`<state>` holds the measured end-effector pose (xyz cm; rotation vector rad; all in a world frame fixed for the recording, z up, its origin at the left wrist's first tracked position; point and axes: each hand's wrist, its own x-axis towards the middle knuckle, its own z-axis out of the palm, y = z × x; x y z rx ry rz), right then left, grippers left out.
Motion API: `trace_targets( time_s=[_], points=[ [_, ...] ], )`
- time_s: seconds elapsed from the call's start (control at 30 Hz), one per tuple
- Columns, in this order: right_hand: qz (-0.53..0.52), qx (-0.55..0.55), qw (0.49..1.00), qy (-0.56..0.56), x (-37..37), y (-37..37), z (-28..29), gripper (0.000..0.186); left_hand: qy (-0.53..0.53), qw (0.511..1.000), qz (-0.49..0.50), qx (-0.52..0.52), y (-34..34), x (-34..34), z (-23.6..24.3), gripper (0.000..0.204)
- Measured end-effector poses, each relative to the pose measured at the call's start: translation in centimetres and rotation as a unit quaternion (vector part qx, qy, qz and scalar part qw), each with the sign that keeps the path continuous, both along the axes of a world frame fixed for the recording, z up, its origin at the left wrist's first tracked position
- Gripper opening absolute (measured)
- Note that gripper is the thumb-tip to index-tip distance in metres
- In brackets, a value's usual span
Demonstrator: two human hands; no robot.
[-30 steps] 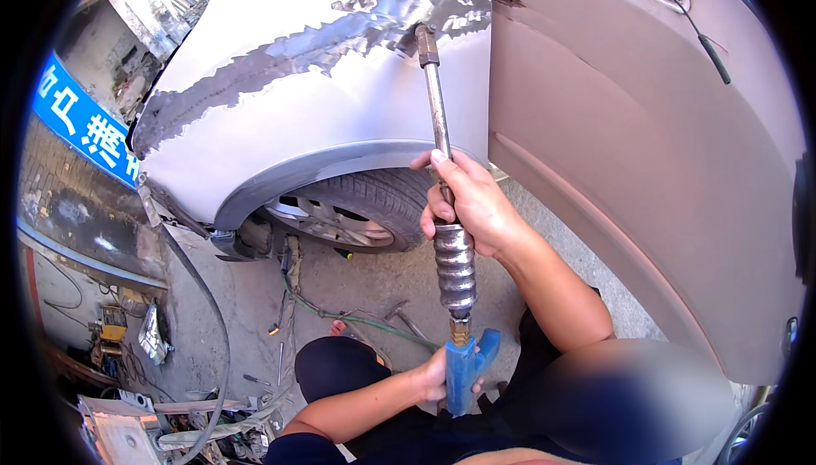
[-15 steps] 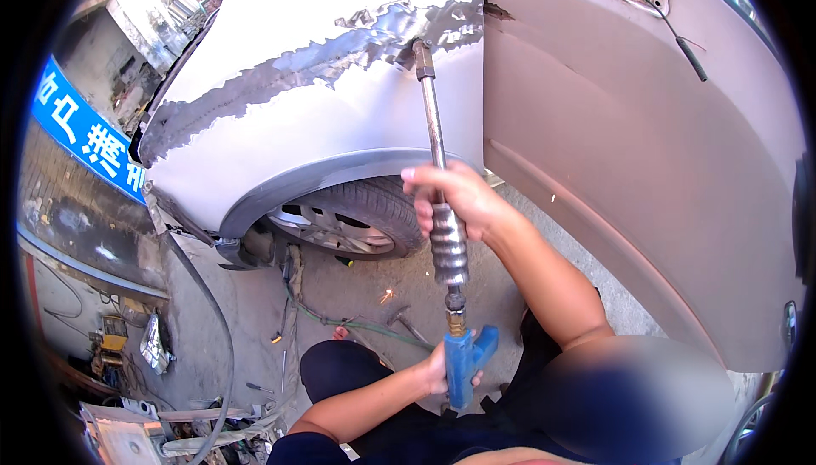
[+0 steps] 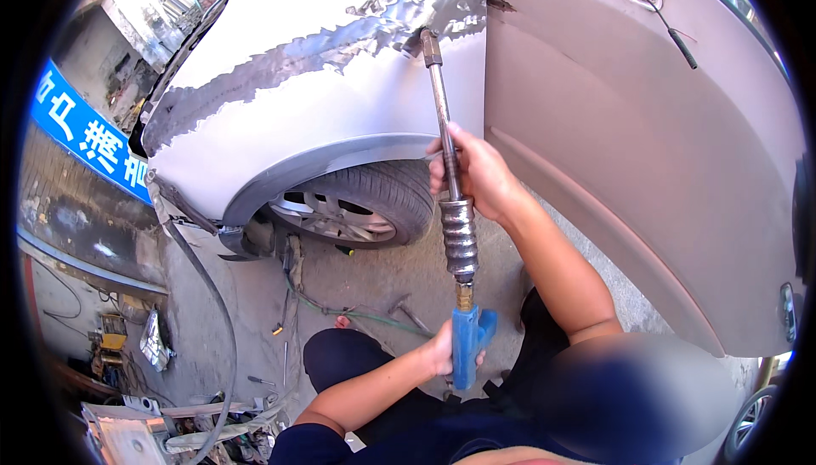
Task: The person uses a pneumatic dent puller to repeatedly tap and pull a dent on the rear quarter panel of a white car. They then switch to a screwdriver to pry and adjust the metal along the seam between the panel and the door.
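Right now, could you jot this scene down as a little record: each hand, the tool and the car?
Left hand: wrapped around the blue handle
Right hand: loosely curled at the metal rod, near the ribbed weight's top; grip unclear
Tool tip: at the bare-metal strip, apparently touching
Car: pale fender above a tire; door on the right

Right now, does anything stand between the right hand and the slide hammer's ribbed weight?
Nothing visible does. The right hand curls around the steel rod, right by the upper end of the ribbed weight; whether they touch is unclear.
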<state>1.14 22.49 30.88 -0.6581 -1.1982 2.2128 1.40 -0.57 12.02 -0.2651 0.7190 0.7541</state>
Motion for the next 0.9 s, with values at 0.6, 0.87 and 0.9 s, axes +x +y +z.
trace_targets(
  time_s=[0.6, 0.87, 0.9],
  points=[
    [0.061, -0.023, 0.997, -0.032, -0.6, 0.7, -0.4, 0.051, 0.021, 1.0, 0.015, 0.0, 1.0, 0.3, -2.0, 0.047],
    [0.334, -0.254, 0.862, 0.284, -0.5, 4.1, -3.5, 0.057, 0.063, 0.998, -0.007, 0.002, 1.3, 1.1, 0.3, 0.049],
    [0.346, -0.252, 0.852, 0.303, -0.4, 3.8, -3.6, 0.057, 0.061, 0.998, -0.003, -0.006, 1.1, 1.1, 0.3, 0.049]
  ],
)
